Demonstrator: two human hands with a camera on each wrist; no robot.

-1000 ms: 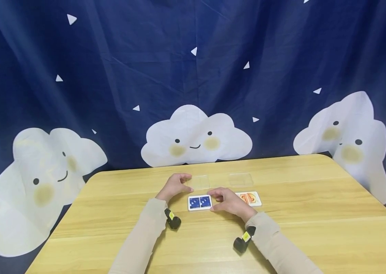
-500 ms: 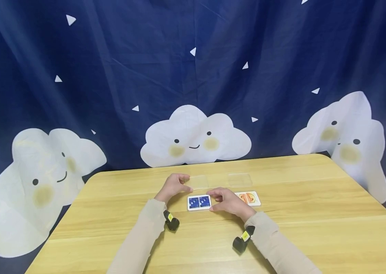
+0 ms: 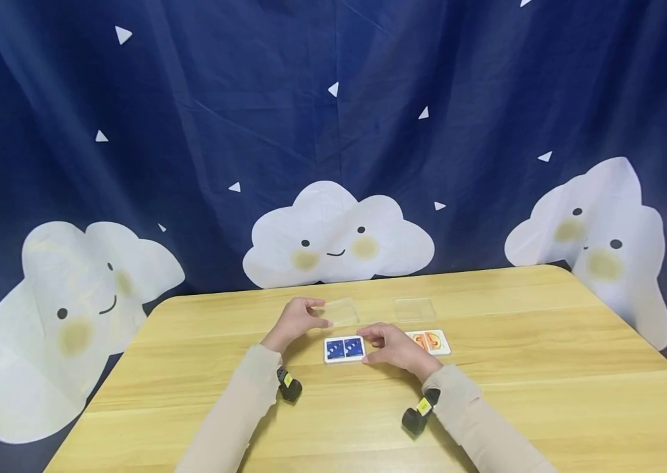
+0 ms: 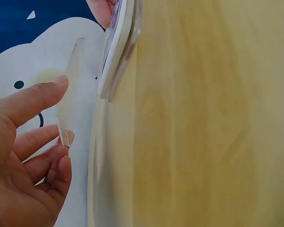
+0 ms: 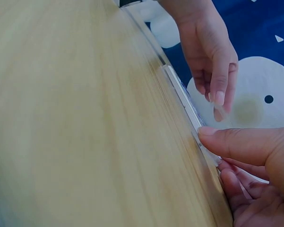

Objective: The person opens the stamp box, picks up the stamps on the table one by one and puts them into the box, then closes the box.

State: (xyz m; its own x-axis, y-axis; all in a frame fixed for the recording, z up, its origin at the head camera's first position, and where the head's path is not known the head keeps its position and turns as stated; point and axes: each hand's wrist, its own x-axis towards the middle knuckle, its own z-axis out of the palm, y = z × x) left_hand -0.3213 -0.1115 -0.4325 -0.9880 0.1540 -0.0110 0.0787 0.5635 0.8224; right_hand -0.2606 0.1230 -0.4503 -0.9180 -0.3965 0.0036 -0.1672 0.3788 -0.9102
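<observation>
My left hand [image 3: 298,320] pinches a thin clear plastic lid [image 3: 343,312] by its left side, thumb on one edge and fingers on another. In the left wrist view the lid [image 4: 73,94] is edge-on, raised off the table. My right hand [image 3: 395,349] grips the right end of a shallow clear case [image 5: 184,101] between thumb and fingers. In that case lies a white-bordered card [image 3: 344,349] with two dark blue pictures, face up. The case rests on the table just in front of the lid; lid and case are apart.
A second white card [image 3: 435,341] with orange pictures lies to the right, partly behind my right hand. Behind it sits another clear lid [image 3: 414,309]. The wooden table [image 3: 333,420] ends at a dark blue curtain [image 3: 286,98] with cloud prints.
My left hand has moved slightly left, and the lid it holds has shifted left and turned a little. The right hand and the case stay almost where they were.
</observation>
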